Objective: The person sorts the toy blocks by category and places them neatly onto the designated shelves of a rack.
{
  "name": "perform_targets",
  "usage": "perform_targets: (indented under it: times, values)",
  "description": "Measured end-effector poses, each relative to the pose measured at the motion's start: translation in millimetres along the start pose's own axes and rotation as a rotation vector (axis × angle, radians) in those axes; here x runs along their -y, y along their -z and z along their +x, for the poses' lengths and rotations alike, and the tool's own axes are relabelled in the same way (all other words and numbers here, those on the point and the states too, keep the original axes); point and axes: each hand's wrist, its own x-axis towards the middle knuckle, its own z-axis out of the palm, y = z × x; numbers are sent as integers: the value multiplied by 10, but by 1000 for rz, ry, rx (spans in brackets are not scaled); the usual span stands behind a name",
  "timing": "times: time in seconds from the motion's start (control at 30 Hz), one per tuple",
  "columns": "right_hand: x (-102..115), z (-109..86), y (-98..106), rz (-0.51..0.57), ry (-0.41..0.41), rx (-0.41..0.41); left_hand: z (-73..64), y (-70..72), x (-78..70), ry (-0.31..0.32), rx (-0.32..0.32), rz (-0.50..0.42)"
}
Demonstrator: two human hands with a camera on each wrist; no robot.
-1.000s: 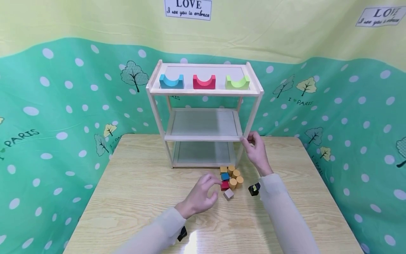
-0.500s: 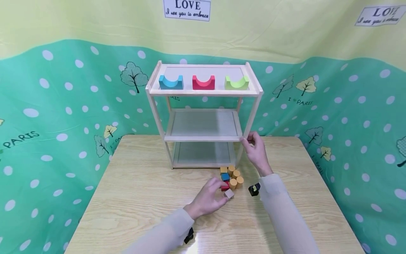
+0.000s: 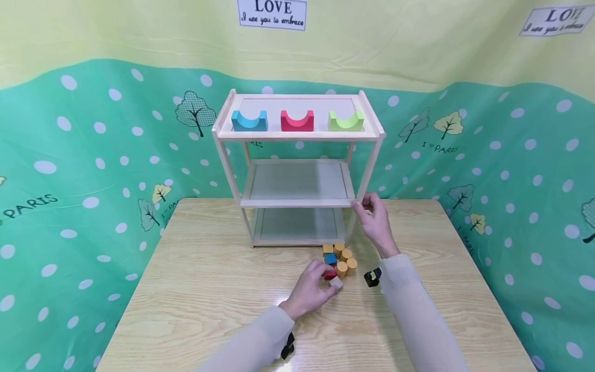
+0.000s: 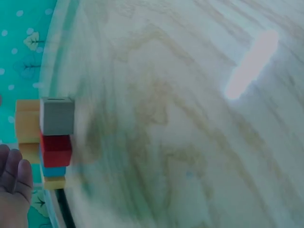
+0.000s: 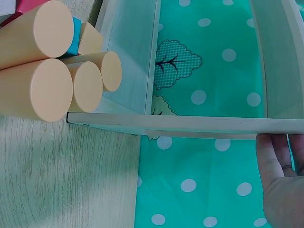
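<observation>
My left hand [image 3: 309,289] reaches over the table, its thumb beside a grey cube [image 3: 336,283] and its forefinger over a red cube [image 3: 330,275]. Whether it pinches either one is unclear. In the left wrist view the grey, red and blue cubes stand in a row. Behind the red cube are a blue cube [image 3: 330,259] and a yellow-orange block [image 3: 328,249], with several yellow-orange cylinders [image 3: 341,268] to their right. My right hand [image 3: 375,225] grips the right front post of a white three-tier shelf [image 3: 297,203]; in the right wrist view its fingertips meet the post.
On the top tier stand a blue arch block [image 3: 250,125], a red arch block [image 3: 297,125] and a green arch block [image 3: 346,125], hollows upward. The wooden table [image 3: 209,289] spreads around the shelf. A patterned curtain [image 3: 102,155] hangs behind and at both sides.
My left hand has moved right to the grey and red cubes, its thumb coming up beside the grey one. The grey cube has shifted slightly. My right hand stays on the post.
</observation>
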Motion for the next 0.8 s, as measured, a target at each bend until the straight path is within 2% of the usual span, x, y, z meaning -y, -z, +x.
perform_targets:
  times: [0.13, 0.23, 0.67, 0.8]
  values:
    - [9, -2, 3, -4, 4, 1, -13, -44, 23, 70, 20, -9]
    - [7, 0, 4, -2, 9, 2, -20, -77, 30, 95, 22, -24]
    - [5, 1, 13, 7, -6, 8, -29, -209, 3, 119, -4, -23]
    - [223, -53, 37, 16, -1, 21, -21, -238, -10, 125, -17, -12]
